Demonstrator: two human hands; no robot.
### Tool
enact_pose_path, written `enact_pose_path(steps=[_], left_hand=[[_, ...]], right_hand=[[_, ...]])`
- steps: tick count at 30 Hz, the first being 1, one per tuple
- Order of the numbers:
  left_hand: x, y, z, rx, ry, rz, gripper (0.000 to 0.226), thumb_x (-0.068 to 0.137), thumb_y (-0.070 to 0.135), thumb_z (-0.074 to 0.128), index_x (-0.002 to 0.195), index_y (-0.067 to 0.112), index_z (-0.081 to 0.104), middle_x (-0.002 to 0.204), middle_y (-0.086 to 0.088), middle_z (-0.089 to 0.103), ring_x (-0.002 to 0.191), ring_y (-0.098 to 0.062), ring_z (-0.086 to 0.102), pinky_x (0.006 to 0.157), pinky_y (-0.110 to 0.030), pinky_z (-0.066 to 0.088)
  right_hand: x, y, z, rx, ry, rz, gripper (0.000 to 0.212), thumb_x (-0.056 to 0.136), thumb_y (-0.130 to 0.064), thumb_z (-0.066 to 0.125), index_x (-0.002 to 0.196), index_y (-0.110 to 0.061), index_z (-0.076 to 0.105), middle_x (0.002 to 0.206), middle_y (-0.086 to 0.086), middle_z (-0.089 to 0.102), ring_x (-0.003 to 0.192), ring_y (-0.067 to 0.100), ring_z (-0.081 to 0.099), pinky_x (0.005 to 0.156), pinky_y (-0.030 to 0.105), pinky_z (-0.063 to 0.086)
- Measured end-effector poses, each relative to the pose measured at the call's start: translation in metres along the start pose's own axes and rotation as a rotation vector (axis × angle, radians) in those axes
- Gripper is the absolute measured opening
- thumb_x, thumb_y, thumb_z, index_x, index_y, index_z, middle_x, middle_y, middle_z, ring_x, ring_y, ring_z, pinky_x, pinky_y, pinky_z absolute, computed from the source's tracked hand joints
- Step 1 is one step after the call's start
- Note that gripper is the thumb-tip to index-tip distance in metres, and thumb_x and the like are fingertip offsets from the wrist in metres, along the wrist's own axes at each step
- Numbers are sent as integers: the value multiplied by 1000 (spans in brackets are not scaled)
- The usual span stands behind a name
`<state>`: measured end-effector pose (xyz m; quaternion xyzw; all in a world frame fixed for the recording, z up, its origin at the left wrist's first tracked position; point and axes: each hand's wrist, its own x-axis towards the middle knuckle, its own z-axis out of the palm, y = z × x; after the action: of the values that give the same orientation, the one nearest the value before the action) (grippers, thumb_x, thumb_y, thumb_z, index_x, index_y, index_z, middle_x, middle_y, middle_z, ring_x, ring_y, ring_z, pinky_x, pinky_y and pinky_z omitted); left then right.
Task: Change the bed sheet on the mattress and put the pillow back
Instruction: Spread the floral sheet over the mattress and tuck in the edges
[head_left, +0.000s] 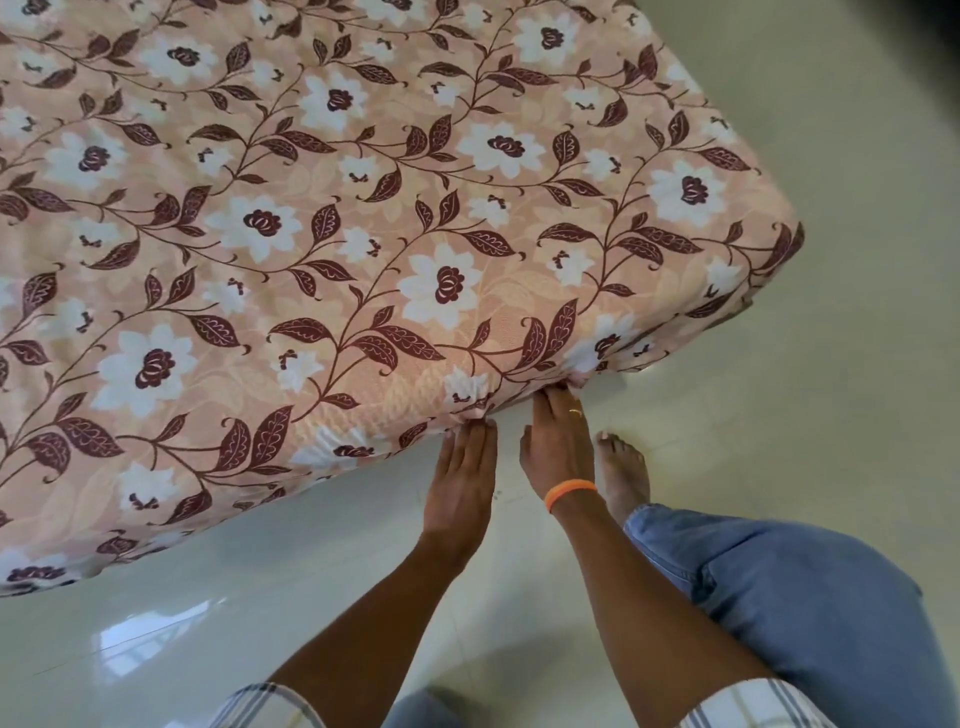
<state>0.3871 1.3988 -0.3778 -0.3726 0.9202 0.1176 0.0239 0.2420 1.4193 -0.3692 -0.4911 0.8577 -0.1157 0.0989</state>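
A pink bed sheet (363, 218) with white flowers and dark maroon leaves covers the mattress, which fills the upper left of the head view. Its near side hangs down to the floor. My left hand (460, 483) lies flat, palm down, with its fingertips pushed against the sheet's lower edge under the mattress side. My right hand (558, 447), with an orange wristband and a ring, is beside it, fingers extended and their tips hidden under the sheet's edge. The fingertips of both hands are out of sight. No pillow is in view.
Glossy pale floor tiles (260, 623) run along the mattress side and around its corner (779, 260) at the right. My bare foot (623, 473) and a knee in blue jeans (779, 597) are on the floor just right of my hands.
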Motion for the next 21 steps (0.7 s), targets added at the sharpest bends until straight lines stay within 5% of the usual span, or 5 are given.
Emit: enact_pose_path(steps=[7,12,15,17,21], left_hand=[[38,20,-8,-105,-30,87,70,67,-6,64,136,-4,51,134,-22,56,125,-37,55,106,-47,45],[48,20,-8,-60,-83,97,70,72,-2,61,140,-5,47,140,-24,52,130,-38,51,110,-48,41],[51,30,-12,-114,-77,42,74,68,-9,65,140,-6,46,136,-24,55,124,-39,55,107,-45,45],[57,40,-20,-109,-62,-6,71,66,-6,72,133,-4,50,124,-22,61,112,-38,61,97,-43,53],[62,47,-23,-142,-113,-43,58,69,-7,73,124,2,57,116,-18,63,106,-34,63,83,-39,58]], right_hand=[[20,14,9,-58,-93,-100,61,71,-12,73,129,-6,57,137,15,52,132,35,45,115,49,29],[23,31,9,-217,-460,-133,86,93,-34,54,155,-16,-3,163,6,-9,149,25,-15,112,55,-16],[21,22,10,-100,-350,-105,75,91,-20,55,154,-13,15,162,9,15,150,27,5,119,49,-1],[17,22,11,15,-236,-83,62,86,-10,60,145,-11,41,150,13,42,141,30,35,117,47,28],[0,37,0,242,-56,35,34,73,8,69,105,-5,70,113,16,70,94,33,70,78,38,58]])
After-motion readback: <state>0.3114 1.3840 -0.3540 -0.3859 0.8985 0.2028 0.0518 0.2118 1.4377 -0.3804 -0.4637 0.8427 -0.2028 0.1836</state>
